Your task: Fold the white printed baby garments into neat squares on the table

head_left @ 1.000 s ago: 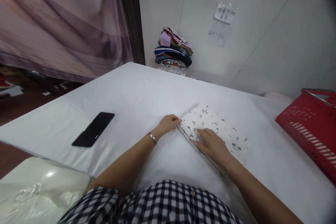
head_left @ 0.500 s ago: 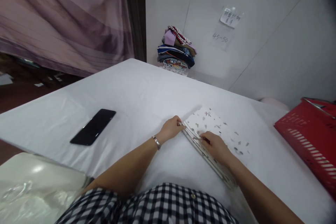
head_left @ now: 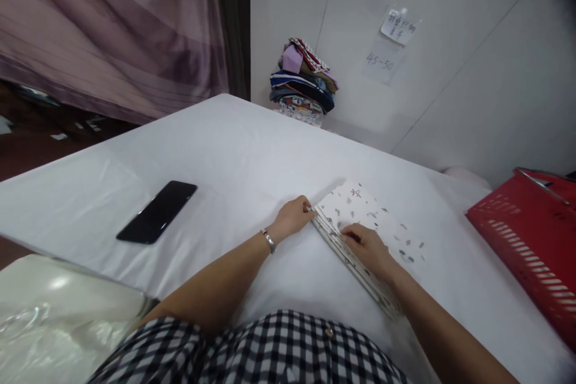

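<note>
A white cloth with small grey-green prints (head_left: 360, 204) lies folded in several layers on the white-covered table (head_left: 234, 150). My left hand (head_left: 293, 216) pinches the far left corner of its layered edge, thumb against fingers. Farther along that same edge, my right hand (head_left: 368, 247) is closed at the upper layers, its thumb and index finger together on the fabric. The right hand's other fingers curl under and are partly hidden. Below the right wrist, the folded edge runs on toward my body.
A black phone (head_left: 157, 211) lies on the table's left side. The red plastic basket (head_left: 526, 240) stands at the right edge. Beyond the far edge, folded clothes (head_left: 303, 81) are stacked against the wall. Clear plastic (head_left: 58, 312) covers a pale surface at lower left.
The view has shifted slightly. Both hands stay at the same places on the cloth's edge, and the cloth looks almost unchanged.
</note>
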A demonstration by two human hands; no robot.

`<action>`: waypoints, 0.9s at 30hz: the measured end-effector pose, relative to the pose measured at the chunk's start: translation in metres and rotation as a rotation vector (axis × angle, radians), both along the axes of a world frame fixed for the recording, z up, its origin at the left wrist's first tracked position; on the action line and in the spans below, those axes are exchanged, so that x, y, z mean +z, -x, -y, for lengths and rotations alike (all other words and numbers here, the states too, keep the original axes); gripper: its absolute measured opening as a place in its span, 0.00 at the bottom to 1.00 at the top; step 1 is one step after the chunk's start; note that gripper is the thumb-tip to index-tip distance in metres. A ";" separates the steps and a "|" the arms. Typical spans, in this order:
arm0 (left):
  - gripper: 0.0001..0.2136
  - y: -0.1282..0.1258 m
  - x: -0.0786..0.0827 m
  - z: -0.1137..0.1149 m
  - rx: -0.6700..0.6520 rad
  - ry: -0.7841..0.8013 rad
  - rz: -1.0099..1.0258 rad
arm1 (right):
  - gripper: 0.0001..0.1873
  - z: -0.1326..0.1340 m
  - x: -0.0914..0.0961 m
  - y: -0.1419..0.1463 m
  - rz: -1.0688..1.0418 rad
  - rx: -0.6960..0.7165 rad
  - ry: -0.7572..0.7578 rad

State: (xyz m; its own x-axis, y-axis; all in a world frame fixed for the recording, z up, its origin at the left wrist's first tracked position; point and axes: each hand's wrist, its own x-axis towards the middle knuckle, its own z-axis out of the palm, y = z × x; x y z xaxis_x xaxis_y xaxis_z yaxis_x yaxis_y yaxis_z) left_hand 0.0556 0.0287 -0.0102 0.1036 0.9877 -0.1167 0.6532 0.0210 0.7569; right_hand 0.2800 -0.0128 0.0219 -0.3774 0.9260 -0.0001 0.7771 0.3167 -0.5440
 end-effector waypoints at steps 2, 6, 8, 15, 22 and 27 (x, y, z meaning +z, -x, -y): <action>0.13 0.000 0.000 0.000 -0.001 -0.001 -0.003 | 0.09 -0.002 -0.001 0.001 -0.033 -0.028 0.037; 0.13 0.000 0.002 0.000 0.000 0.006 0.017 | 0.09 -0.005 -0.002 0.003 0.002 -0.044 0.053; 0.15 0.000 0.003 0.000 0.004 0.024 0.044 | 0.09 -0.005 -0.001 0.004 0.012 -0.024 0.041; 0.15 -0.002 0.002 0.001 0.027 0.008 -0.021 | 0.10 -0.001 0.005 0.004 0.017 0.007 -0.021; 0.15 -0.002 0.003 0.002 0.025 0.006 -0.028 | 0.10 0.000 0.003 0.005 0.116 0.087 -0.024; 0.14 -0.002 0.002 0.002 0.022 -0.006 -0.012 | 0.12 -0.001 0.007 0.011 0.219 -0.007 0.024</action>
State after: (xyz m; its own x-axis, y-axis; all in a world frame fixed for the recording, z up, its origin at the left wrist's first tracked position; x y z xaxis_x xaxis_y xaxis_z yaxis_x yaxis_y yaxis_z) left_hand 0.0574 0.0270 -0.0077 0.0805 0.9905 -0.1115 0.6613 0.0306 0.7495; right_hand 0.2691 -0.0122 0.0289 -0.3594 0.9274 -0.1034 0.8795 0.2996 -0.3697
